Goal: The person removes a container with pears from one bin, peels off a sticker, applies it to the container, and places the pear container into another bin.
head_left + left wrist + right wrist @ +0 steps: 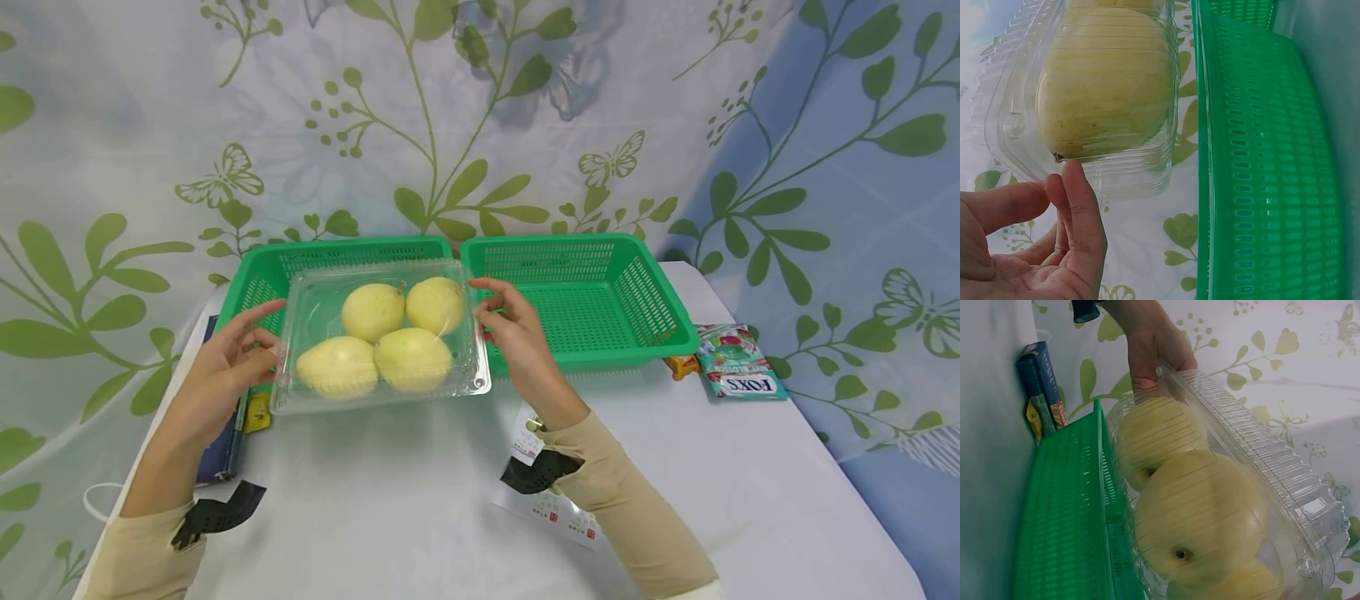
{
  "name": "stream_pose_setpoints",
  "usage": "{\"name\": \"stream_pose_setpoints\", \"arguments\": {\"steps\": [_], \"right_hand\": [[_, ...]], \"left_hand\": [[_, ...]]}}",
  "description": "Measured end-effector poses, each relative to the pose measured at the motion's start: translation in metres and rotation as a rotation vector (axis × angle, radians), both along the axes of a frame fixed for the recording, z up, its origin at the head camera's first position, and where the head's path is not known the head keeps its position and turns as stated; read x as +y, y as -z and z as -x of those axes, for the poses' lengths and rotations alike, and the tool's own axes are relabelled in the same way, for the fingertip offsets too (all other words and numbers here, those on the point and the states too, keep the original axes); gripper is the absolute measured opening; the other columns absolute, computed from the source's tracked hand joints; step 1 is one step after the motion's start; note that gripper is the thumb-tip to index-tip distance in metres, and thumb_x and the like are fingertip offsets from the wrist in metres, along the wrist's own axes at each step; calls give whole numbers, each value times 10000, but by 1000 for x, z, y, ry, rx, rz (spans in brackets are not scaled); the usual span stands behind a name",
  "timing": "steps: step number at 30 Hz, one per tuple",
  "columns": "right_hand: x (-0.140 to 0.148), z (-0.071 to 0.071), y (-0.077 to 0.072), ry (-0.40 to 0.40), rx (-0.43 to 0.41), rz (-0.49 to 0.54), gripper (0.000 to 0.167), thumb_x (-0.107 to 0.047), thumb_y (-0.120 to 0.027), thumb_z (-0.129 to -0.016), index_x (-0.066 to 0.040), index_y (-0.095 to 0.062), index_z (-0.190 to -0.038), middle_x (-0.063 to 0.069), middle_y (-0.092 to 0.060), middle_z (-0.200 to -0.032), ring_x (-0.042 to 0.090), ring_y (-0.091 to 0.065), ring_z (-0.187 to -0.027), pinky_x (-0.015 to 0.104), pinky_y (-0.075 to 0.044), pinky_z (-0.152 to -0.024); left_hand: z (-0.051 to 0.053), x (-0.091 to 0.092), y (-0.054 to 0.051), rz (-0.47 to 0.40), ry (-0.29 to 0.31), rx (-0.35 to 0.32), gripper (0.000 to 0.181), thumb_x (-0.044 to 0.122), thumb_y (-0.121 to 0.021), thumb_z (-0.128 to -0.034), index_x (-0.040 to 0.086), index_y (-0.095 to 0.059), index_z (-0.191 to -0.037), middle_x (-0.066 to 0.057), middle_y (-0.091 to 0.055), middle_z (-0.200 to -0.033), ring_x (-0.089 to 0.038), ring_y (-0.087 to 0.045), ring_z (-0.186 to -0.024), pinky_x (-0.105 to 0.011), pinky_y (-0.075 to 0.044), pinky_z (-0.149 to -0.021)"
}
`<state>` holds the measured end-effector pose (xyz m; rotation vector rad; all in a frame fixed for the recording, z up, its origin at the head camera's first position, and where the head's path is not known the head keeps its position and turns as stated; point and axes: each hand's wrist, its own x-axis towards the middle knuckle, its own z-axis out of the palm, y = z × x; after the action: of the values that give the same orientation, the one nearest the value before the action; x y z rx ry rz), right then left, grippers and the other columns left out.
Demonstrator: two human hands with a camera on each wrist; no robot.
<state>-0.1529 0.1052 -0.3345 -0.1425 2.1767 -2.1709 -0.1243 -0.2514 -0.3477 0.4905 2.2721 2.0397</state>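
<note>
Container [318, 296] hangs above green basket [249, 285] left of frame centre, long axis left-right, left hand [227, 360] and right hand [517, 332] pinching opposite ends.

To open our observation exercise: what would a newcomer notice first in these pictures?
First, probably, the clear box of four yellow fruits, held up between the left hand and the right hand. Next, the two green baskets side by side at the back of the white table, then the teal packet at their right.

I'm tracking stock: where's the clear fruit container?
Head view, left of centre: the container is held raised between left hand and right hand, partly hiding the left green basket.
</note>
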Motion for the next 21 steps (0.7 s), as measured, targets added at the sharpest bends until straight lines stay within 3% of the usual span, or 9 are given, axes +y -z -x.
{"name": "stream_pose_setpoints", "arguments": {"steps": [9,17,21], "right_hand": [[4,-9,3,0,-20,35,406,-99,-542,-1011,-207,-530,-1402,-6,-476,-973,171,-482,-798,320,-448,-783],[10,-25,3,-21,-51,87,438,-109,-539,-1015,-230,-489,-1433,-21,-475,-966,166,-448,-834,329,-393,-818],[11,-32,2,-18,-52,112,437,-86,-530,-1009,-210,-500,-1427,-23,-475,-970,152,-445,-834,290,-391,-797]], "left_hand": [[-8,2,1,19,3,-17,587,21,-519,-1023,134,-325,-1565,44,-602,-961,-64,-603,-847,-206,-578,-740],[-21,7,0,60,-19,24,592,-14,-528,-1009,120,-345,-1556,60,-606,-956,-63,-596,-742,-168,-541,-697],[-26,9,0,27,-10,31,595,-44,-521,-1002,119,-354,-1549,50,-605,-955,-69,-592,-736,-165,-539,-694]]}}
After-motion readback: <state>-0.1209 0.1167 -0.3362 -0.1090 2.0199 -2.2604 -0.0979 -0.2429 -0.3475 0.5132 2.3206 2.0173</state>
